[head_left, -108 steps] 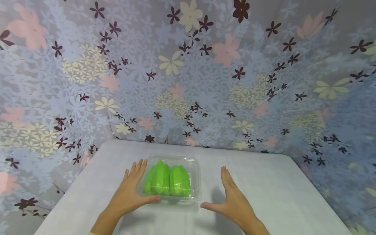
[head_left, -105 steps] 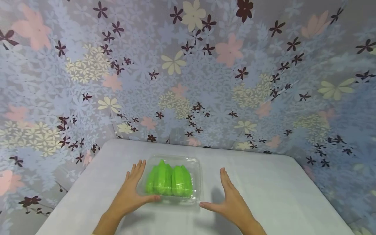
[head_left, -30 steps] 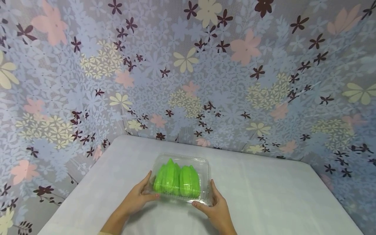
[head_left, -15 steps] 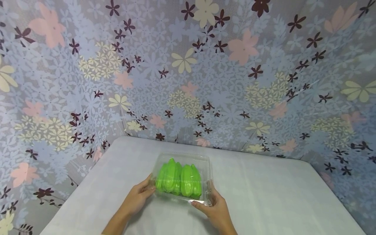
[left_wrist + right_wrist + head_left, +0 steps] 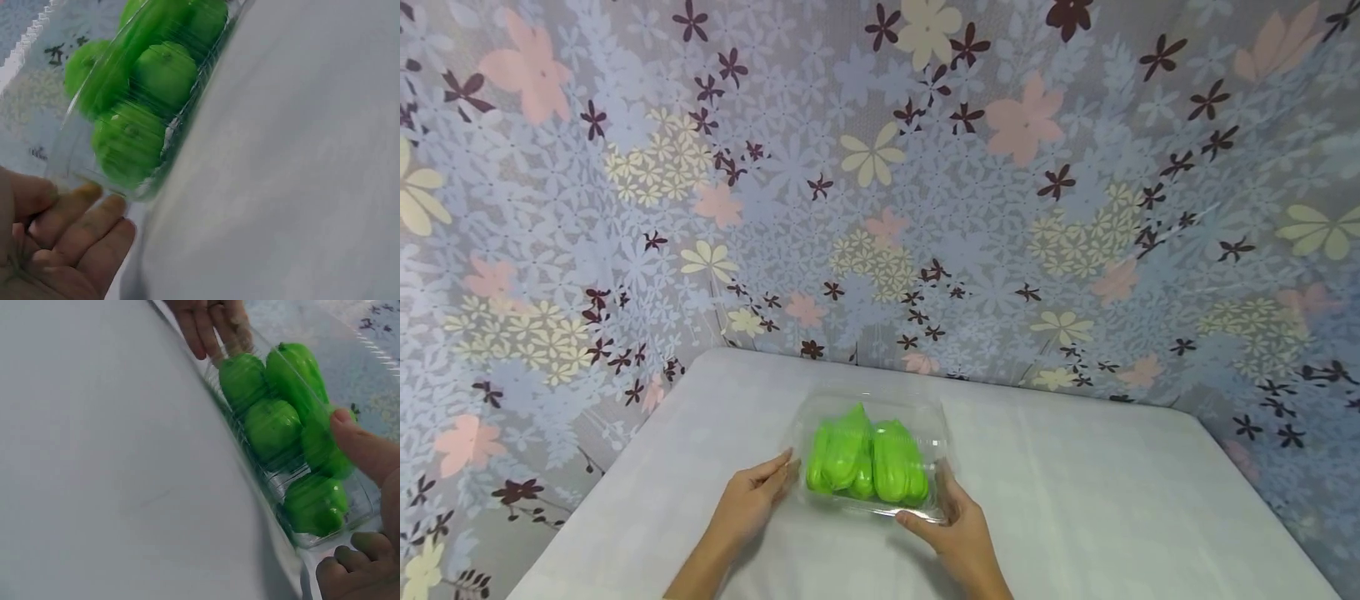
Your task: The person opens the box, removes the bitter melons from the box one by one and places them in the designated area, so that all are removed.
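A clear plastic box [image 5: 917, 412] sits near the middle of the white-covered table, holding several smooth, ribbed green vegetables [image 5: 846, 454] that look like peppers. My left hand [image 5: 745, 504] is at the box's left end; in the left wrist view, its thumb and forefinger pinch the near corner while the other fingers lie below it. At the opposite end, my right hand [image 5: 958, 533] grips the box, thumb over the front edge and fingers along the right side. The right wrist view shows that thumb [image 5: 362, 444] across the lid and the vegetables leaning inside.
A white cloth [image 5: 1097, 492] covers the table and extends well to the right of the box. Behind and at both sides hangs a flower-patterned curtain or wall covering [image 5: 880, 208]. The table's back edge [image 5: 1000, 385] runs just beyond the box.
Both hands came in from beside the box and took hold of its ends. Lately the box shifted slightly right, and the green vegetables slid and tipped inside it. The left thumb drew back from the front.
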### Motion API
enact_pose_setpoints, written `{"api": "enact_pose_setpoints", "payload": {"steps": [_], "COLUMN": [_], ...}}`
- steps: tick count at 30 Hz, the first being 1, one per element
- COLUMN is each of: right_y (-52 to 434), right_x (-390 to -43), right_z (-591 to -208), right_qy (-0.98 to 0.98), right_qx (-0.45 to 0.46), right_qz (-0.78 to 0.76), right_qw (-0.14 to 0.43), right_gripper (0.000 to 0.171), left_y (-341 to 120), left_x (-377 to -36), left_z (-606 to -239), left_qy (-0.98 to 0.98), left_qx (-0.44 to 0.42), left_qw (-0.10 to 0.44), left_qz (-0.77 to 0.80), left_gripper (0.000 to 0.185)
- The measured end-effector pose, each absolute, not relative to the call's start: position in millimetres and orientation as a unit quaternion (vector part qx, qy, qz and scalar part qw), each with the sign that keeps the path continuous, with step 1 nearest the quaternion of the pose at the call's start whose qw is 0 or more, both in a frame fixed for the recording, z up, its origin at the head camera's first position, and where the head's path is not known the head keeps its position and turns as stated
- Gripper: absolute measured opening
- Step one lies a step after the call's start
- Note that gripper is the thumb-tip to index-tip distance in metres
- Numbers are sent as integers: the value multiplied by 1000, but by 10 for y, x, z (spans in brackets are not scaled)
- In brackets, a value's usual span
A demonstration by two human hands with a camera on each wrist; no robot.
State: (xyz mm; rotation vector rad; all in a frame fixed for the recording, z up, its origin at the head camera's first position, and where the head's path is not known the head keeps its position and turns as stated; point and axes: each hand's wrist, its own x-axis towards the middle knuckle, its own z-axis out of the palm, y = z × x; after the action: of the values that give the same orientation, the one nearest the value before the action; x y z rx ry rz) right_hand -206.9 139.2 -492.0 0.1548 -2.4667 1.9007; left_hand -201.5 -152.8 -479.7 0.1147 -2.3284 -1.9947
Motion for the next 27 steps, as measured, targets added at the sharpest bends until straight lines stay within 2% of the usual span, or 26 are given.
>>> {"api": "enact_pose_setpoints", "payload": {"steps": [9, 19, 27], "right_y": [1406, 1412, 1458], "right_x": [-2083, -2068, -2061], "right_z": [-4899, -4857, -4750], "right_qy": [-795, -818, -818], "right_qx": [47, 43, 46], "right_qz": [605, 574, 574], "right_qw": [2, 6, 8], "right_gripper": [114, 112, 111], "left_y": [-1520, -1517, -1530], "left_x": [-2027, -2004, -2003], "left_z": [-4776, -4802, -4807], "left_qy": [-821, -807, -799], "left_qx": [39, -24, -42], "left_qw": [94, 65, 56], "left_qz": [-562, -587, -598], "left_gripper": [41, 62, 72]}}
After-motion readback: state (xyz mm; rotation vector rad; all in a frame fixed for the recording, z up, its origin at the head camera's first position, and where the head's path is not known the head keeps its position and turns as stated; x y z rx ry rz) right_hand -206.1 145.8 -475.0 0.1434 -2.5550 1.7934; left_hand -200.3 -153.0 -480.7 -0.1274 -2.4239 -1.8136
